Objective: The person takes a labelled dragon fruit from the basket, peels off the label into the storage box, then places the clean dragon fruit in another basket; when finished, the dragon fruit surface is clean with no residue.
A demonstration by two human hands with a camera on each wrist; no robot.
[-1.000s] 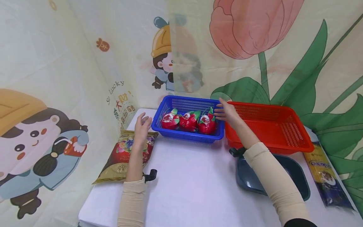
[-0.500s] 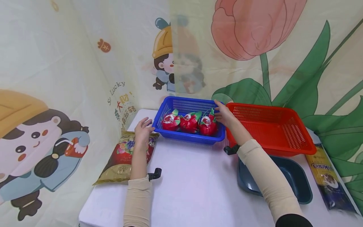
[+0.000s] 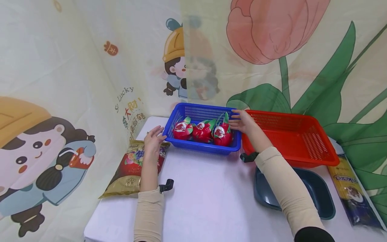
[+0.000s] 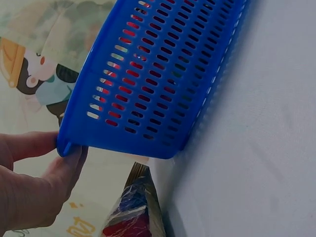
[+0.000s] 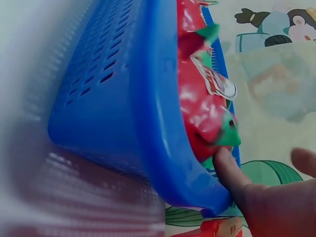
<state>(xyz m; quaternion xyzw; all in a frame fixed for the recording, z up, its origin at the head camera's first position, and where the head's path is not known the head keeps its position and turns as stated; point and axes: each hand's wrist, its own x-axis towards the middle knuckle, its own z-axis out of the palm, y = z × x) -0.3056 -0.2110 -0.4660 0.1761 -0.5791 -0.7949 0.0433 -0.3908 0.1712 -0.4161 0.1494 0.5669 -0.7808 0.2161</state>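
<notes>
In the head view a blue perforated basket (image 3: 199,146) holds three red dragon fruits (image 3: 203,131) with green scales, wrapped and labelled. My left hand (image 3: 153,143) is at the basket's left end. The left wrist view shows its thumb and fingers (image 4: 64,165) pinching the rim of the blue basket (image 4: 123,143) from both sides. At the right end, my right hand (image 3: 248,125) reaches over the rim with fingers extended. One finger (image 5: 229,170) lies inside the rim beside the nearest dragon fruit (image 5: 205,108) in the right wrist view.
A red basket (image 3: 290,158) stands right of the blue one. Before it lies a dark blue-grey tray (image 3: 269,193), partly under my right forearm. A yellow-and-blue packet (image 3: 353,191) lies at the far right. Behind my left arm is a red-and-gold candy bag (image 3: 125,178). Printed cloth (image 3: 121,67) closes the back.
My left hand has moved right and taken the blue basket's left rim. My right hand has shifted slightly at the right end. The dragon fruits keep their places in the basket.
</notes>
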